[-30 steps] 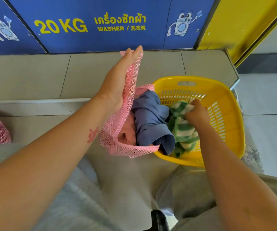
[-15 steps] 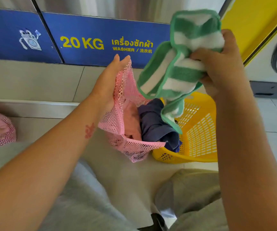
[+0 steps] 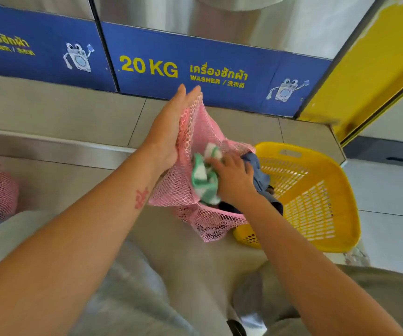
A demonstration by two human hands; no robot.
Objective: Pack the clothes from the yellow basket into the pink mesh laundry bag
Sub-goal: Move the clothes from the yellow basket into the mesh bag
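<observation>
My left hand (image 3: 169, 132) holds up the near-left side of the pink mesh laundry bag (image 3: 195, 132), keeping its mouth wide. My right hand (image 3: 234, 180) is inside that mouth, gripping a green-and-white striped towel (image 3: 202, 175) and pressing it down into the bag. A blue-grey garment (image 3: 258, 175) hangs over the bag's right edge, partly in the bag and partly over the yellow basket (image 3: 328, 190). The basket stands on the floor just right of the bag, tilted, and its visible inside looks bare.
Blue washer panels (image 3: 183, 69) with "20 KG" lettering run along the back above a tiled step (image 3: 50, 110). A yellow panel (image 3: 365, 69) stands at the right. A second pink mesh bag (image 3: 1, 190) lies at the far left. My knees fill the foreground.
My right hand lifted the striped towel out of the yellow basket, raised it high, then brought it down into the pink bag's mouth. My left hand kept holding the bag up.
</observation>
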